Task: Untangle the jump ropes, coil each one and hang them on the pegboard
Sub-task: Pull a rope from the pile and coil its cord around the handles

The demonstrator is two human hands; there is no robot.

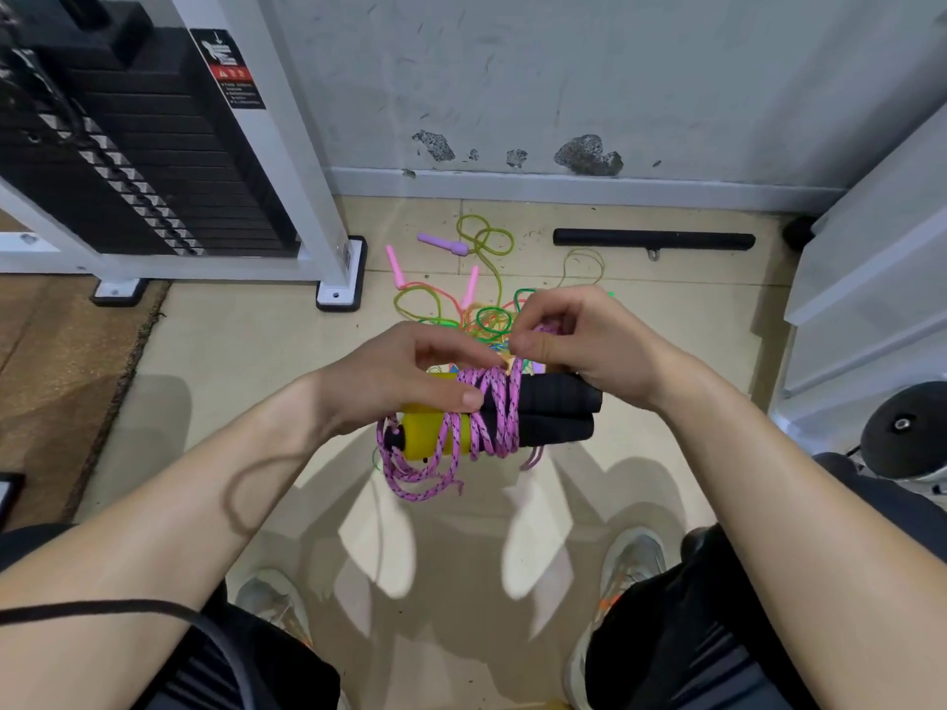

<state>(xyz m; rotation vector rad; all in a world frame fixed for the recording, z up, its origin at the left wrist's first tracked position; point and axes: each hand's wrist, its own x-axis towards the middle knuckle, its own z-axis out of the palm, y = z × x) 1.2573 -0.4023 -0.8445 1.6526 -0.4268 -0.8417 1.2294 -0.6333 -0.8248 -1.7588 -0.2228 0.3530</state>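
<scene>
I hold a jump rope with two yellow-and-black handles (556, 409) laid side by side, and its pink braided cord (494, 407) is wound around them. My left hand (394, 376) grips the yellow ends, thumb pressed on the wraps. My right hand (589, 340) pinches the cord's upper end above the black foam grips. Loose pink loops (415, 479) hang below the handles. On the floor behind lies a tangle of thin green, yellow and orange ropes (481, 310) with pink handles (394, 266) and a purple handle (441, 243).
A weight-stack machine (153, 146) with a white frame stands at the left. A black bar (653, 239) lies along the wall. White shelving (871, 279) and a dumbbell (904, 427) are at the right. My shoes (628, 561) rest on the tiled floor.
</scene>
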